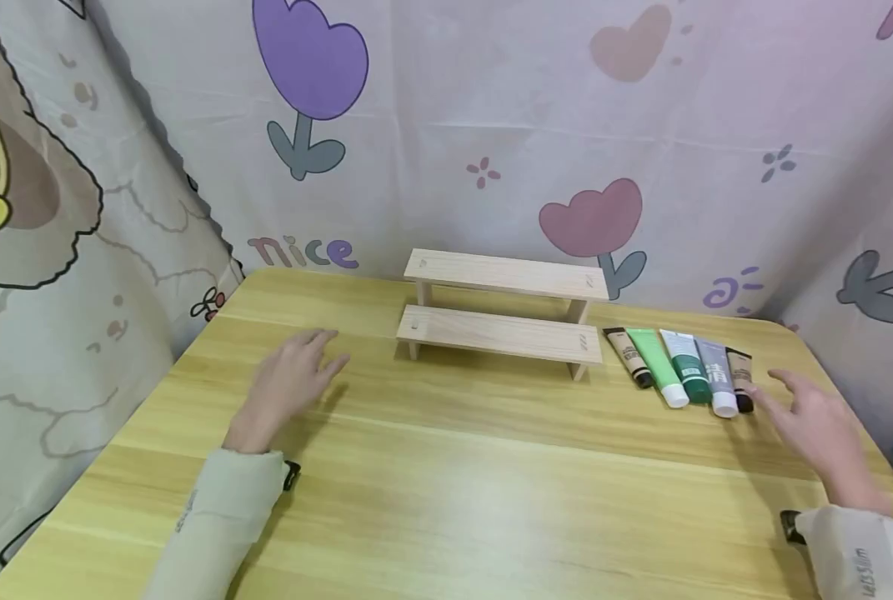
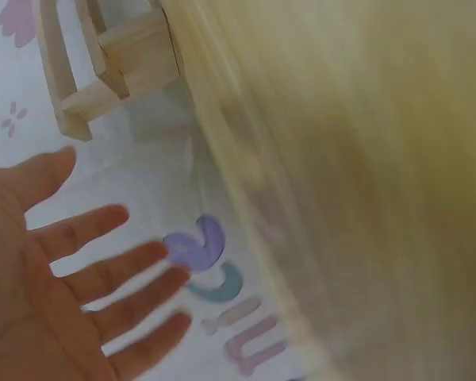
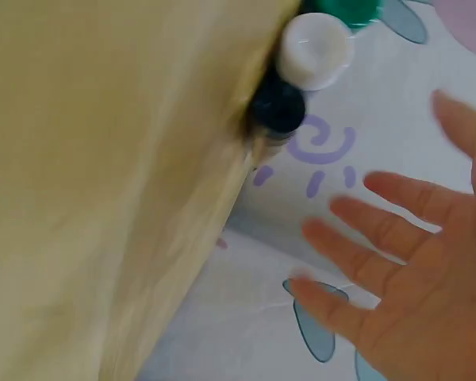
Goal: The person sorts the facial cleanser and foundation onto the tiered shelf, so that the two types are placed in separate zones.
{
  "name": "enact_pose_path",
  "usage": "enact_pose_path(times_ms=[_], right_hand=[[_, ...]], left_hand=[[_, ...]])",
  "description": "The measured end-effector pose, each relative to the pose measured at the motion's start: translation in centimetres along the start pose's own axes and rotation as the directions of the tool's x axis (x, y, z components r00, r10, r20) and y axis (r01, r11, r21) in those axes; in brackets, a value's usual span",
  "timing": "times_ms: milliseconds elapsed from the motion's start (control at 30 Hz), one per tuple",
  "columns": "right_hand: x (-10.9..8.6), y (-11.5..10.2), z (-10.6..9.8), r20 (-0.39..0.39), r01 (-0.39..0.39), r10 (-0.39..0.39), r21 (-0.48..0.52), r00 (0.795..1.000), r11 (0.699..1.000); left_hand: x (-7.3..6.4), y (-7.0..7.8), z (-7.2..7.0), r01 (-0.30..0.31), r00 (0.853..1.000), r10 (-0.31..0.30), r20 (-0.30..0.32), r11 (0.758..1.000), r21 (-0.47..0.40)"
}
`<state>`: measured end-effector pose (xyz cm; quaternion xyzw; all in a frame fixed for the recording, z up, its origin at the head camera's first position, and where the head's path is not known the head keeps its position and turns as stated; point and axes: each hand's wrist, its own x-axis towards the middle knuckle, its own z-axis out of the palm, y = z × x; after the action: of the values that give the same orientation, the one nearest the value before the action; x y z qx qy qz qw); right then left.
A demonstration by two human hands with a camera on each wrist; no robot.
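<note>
My left hand [image 1: 284, 383] is held over the left part of the table, fingers spread and holding nothing, to the left of a two-step wooden rack [image 1: 499, 332]. In the left wrist view its fingers [image 2: 103, 274] are extended. On the right, my right hand [image 1: 817, 425] is beside a row of squeeze tubes, also with spread fingers and nothing in them. From left to right lie a beige tube [image 1: 626, 354], a light green tube [image 1: 654, 362], a white and green tube [image 1: 686, 367], a lavender tube [image 1: 714, 371] and a second beige tube [image 1: 740, 375], nearest the thumb.
The wood-grain table [image 1: 446, 483] carries the rack near its back edge. Behind hangs a white curtain [image 1: 431, 167] printed with tulips and the word "nice". More patterned cloth [image 1: 33, 333] hangs along the left side.
</note>
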<state>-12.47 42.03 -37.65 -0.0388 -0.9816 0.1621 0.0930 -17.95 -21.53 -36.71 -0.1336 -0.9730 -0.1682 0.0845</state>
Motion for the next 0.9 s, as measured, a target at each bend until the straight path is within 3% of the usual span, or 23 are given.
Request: enact_pose_path(times_ms=[67,167,233,333,467,667,900], right_hand=[[0.4,-0.3,-0.4,-0.037,-0.030,0.032,0.054,0.999,0.998],[1.2,-0.7,-0.9,-0.049,-0.089,0.095,0.117,0.994,0.989],[1.8,-0.7,-1.1,-0.050,-0.089,0.096,0.124,0.994,0.988],[2.8,-0.6,-1.3,-0.034,-0.075,0.081,0.139,0.996,0.987],[3.7,-0.7,-1.2,0.010,-0.098,0.099,0.208,0.995,0.973],[4.5,-1.1,-1.4,0.097,-0.213,0.192,0.322,0.977,0.922],[5.1,-0.9,-1.5,0.186,-0.276,0.214,0.440,0.959,0.855]], left_hand=[[0.7,0.0,0.2,-0.001,1.000,0.004,0.023,0.990,-0.143],[1.8,0.1,0.8,0.012,0.999,0.004,0.048,0.947,-0.321],[2.6,0.2,1.3,0.026,0.998,-0.004,0.056,0.915,-0.403],[3.5,0.5,1.7,0.055,0.998,-0.029,0.061,0.874,-0.482],[4.4,0.9,2.3,0.108,0.993,-0.065,0.094,0.804,-0.585],[5.3,1.4,3.1,0.198,0.980,-0.115,0.164,0.682,-0.704],[6.2,2.1,3.7,0.284,0.959,-0.150,0.241,0.552,-0.784]])
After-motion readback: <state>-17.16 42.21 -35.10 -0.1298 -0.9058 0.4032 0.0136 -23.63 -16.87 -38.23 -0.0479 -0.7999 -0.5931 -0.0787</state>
